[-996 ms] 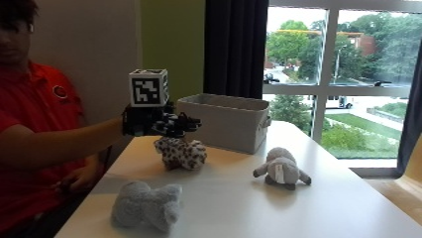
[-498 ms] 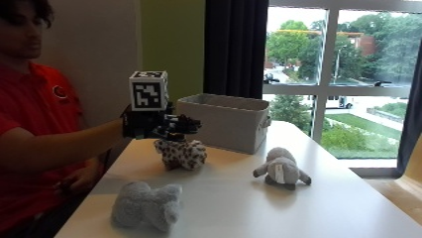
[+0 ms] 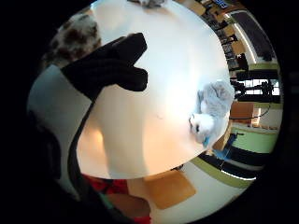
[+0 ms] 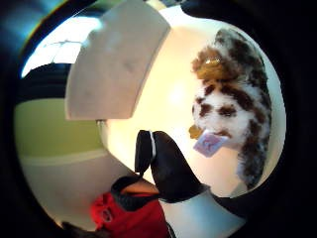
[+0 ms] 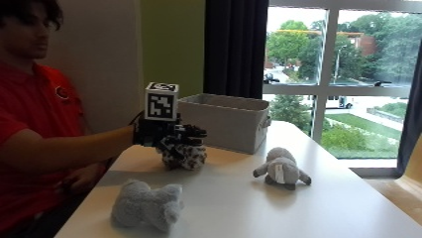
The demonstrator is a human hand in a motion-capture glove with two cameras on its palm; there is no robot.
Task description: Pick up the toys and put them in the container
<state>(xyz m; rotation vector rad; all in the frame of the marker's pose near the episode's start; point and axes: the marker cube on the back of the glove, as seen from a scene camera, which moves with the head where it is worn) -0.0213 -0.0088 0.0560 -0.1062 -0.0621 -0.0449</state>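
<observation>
Change: hardly any; over the last second the gloved hand (image 5: 170,137) has stayed just above the spotted toy (image 5: 184,156), and all three toys lie where they did.
Hand: right hand, reached out over the worktop (image 5: 237,203), hovering on top of the spotted toy; fingers (image 3: 110,67) loosely bent and apart, gripping nothing.
Spotted toy: brown-and-white plush, resting on the worktop just in front of the container (image 5: 224,120), right under the palm; a small tag shows in the thumb side palm view.
Container: grey fabric bin at the far side of the worktop, near the window.
Grey toy: fluffy plush (image 5: 146,206) at the near edge of the worktop, well apart from the hand.
Third toy: grey-and-white plush (image 5: 282,168) lying to the window side, apart from the others.
</observation>
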